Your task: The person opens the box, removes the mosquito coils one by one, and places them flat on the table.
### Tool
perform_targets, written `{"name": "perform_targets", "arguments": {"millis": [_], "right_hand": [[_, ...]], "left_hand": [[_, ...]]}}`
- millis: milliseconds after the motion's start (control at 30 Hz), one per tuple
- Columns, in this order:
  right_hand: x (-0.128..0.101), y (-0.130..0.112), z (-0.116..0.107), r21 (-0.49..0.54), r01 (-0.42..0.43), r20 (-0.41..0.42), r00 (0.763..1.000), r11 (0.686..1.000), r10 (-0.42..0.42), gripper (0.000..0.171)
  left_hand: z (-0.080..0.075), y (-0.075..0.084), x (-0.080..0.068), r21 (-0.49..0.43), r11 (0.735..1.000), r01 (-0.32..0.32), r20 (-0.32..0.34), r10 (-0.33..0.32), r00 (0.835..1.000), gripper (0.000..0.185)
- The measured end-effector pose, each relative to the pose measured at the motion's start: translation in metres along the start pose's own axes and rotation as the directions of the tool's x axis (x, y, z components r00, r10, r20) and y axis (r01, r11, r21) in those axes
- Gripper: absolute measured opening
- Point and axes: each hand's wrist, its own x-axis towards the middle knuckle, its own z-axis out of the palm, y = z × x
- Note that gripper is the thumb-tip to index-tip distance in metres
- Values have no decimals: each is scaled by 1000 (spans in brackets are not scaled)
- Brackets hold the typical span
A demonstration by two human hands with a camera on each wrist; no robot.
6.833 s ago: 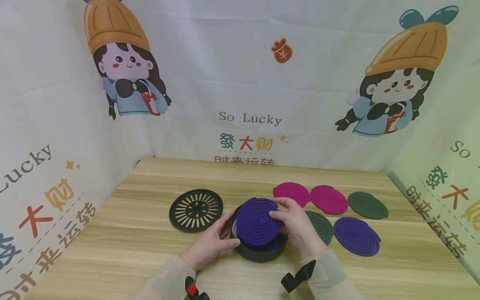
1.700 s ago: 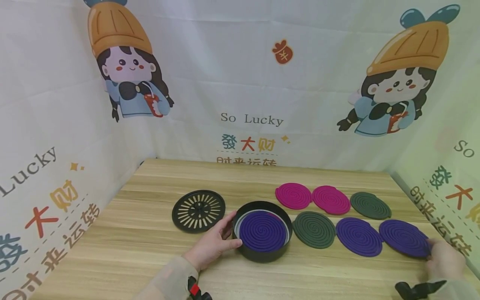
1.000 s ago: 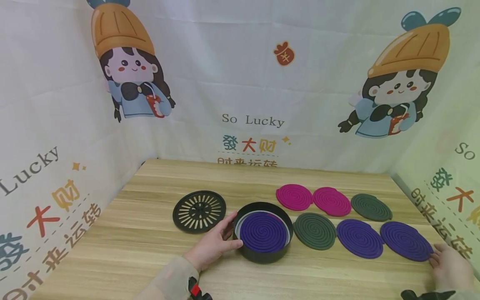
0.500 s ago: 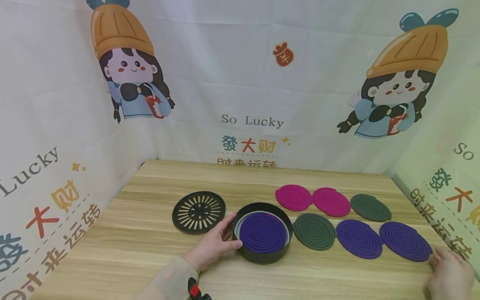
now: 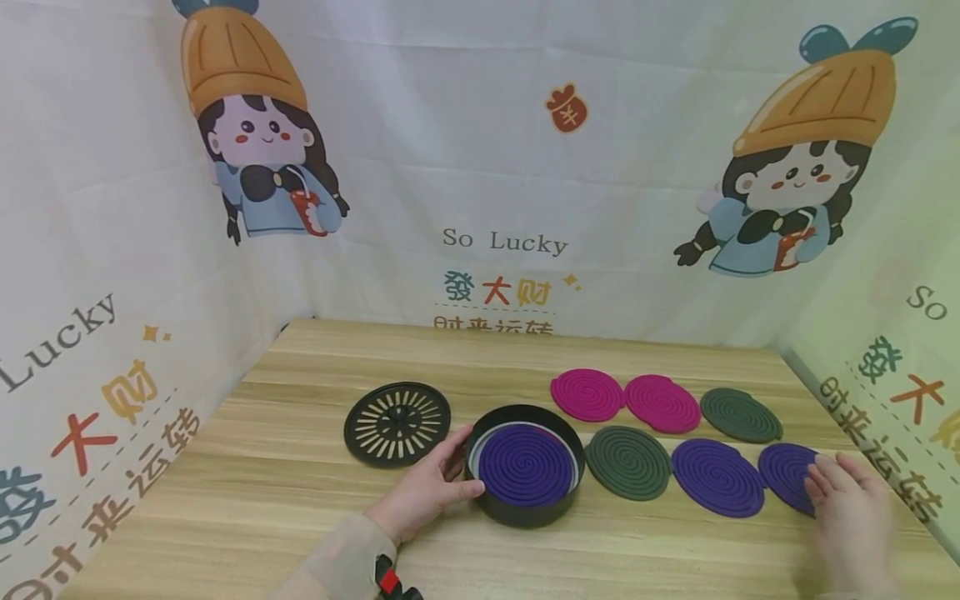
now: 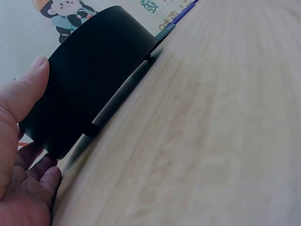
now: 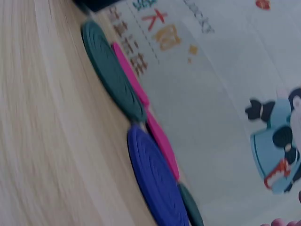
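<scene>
In the head view my left hand [image 5: 426,483] grips the left side of a round black mosquito coil box [image 5: 528,512], thumb in front and fingers behind. The left wrist view shows the thumb against the box's dark wall [image 6: 94,70]. Inside the box lies a purple mosquito coil [image 5: 525,464], with a sliver of pink under its far edge. My right hand [image 5: 855,517] is over the right part of the rightmost purple coil [image 5: 786,475], fingers loosely bent and nothing seen in them. Left of that coil lies another purple coil [image 5: 718,477].
A green coil [image 5: 628,463] lies right of the box. Behind are two pink coils [image 5: 587,395] and a second green coil [image 5: 741,414]. A black slotted lid [image 5: 397,423] lies left of the box. A printed cloth [image 5: 495,167] surrounds the wooden table [image 5: 262,508].
The right hand lifted a purple coil from the box, laid it at the row's right end and let go. It has since moved left over that coil. The left hand stays on the box.
</scene>
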Motion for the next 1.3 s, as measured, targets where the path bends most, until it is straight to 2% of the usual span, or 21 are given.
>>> {"name": "perform_targets", "arguments": {"millis": [100,167,333,433,567,700,833,1067,1200,1300], "right_hand": [[-8,4,15,1,-35,107,994,999,34,27],[-13,9,24,7,-49,191,980,999,47,28],[-30,22,50,-64,-48,392,917,997,69,28],[-43,31,70,-175,-8,465,881,984,90,26],[-58,44,94,-273,37,520,847,961,115,25],[-70,57,115,-314,65,554,823,947,127,33],[-80,68,132,-341,91,599,788,935,142,41],[-91,82,160,-408,144,666,722,902,186,39],[-95,90,172,-480,195,685,693,855,227,39],[-98,94,178,-547,251,680,690,798,249,40]], "left_hand": [[0,-1,0,0,1000,-1,1,1,1000,89],[0,-1,0,0,1000,-3,3,3,1000,89],[0,-1,0,-1,1000,-8,3,8,1000,90],[0,0,0,-3,1000,-7,3,7,1000,90],[0,0,0,-4,1000,-4,1,4,1000,90],[0,-1,0,-5,1000,-4,1,4,1000,90],[0,-1,0,-3,1000,-4,2,4,1000,89],[0,0,0,21,1000,-3,-10,4,1000,88],[0,0,1,26,1000,-4,-11,4,1000,89],[-1,-1,1,30,1000,-2,-7,2,1000,89]]}}
